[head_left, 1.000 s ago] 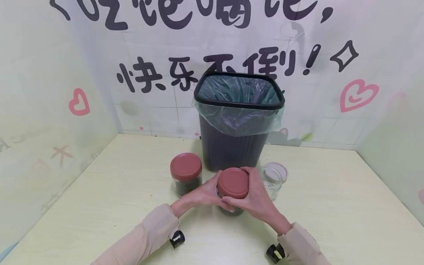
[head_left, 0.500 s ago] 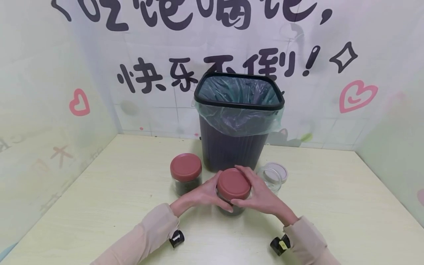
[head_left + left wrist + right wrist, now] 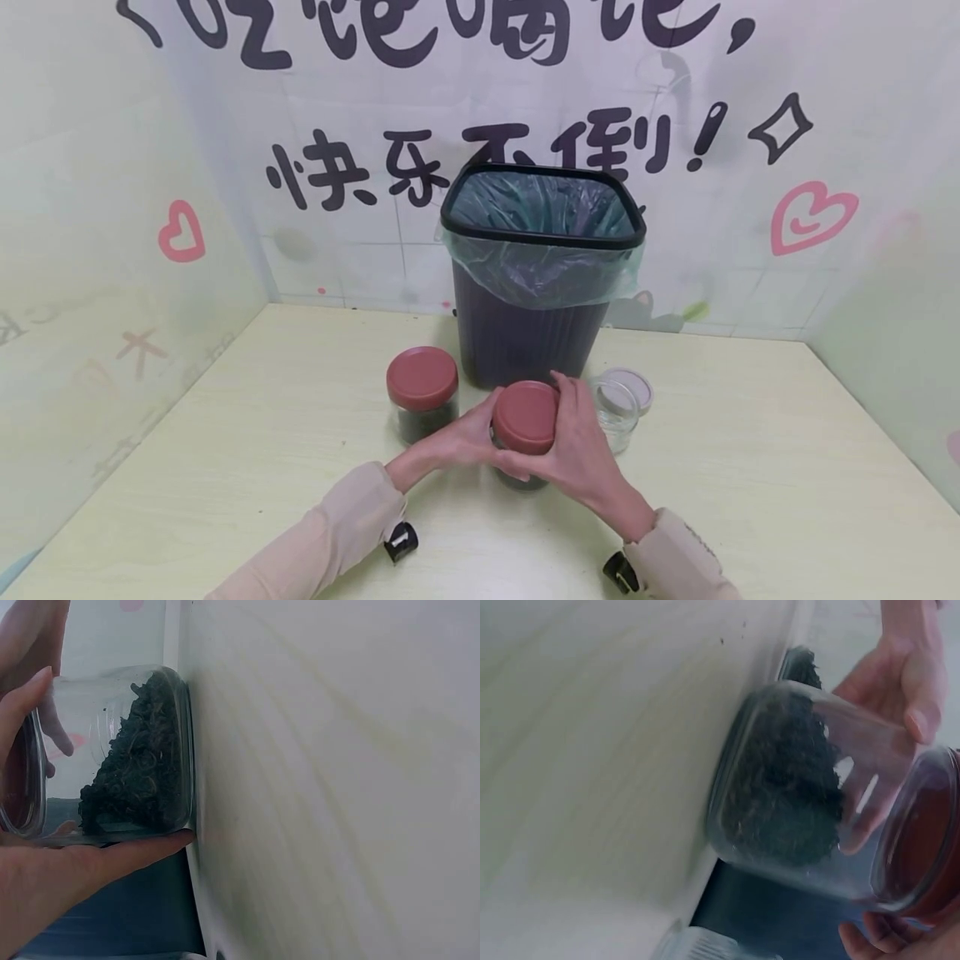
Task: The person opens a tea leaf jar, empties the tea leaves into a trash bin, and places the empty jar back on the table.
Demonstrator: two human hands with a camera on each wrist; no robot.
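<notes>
A clear glass jar [image 3: 142,761] holding dark, curled dried leaves stands upright on the table, capped by a red lid [image 3: 523,417]. My left hand [image 3: 468,437] grips the jar's body from the left, thumb across the front and fingers along the far side. From the right, my right hand [image 3: 587,450] holds the lid, its thumb in front and fingers at the far edge. In the right wrist view the leaves [image 3: 784,787] fill the lower part of the jar, and the lid sits on its mouth.
A similar red-lidded jar [image 3: 422,382] stands left of my hands. To the right are a lidless clear glass jar [image 3: 617,432] and a round pale lid [image 3: 639,388] behind it. A dark bin [image 3: 525,342] with a green liner [image 3: 540,271] rises behind the jars.
My right hand has turned around the lid and back, its wrist shifting outward to the right, then inward again. My left hand and the jar stay in place.
</notes>
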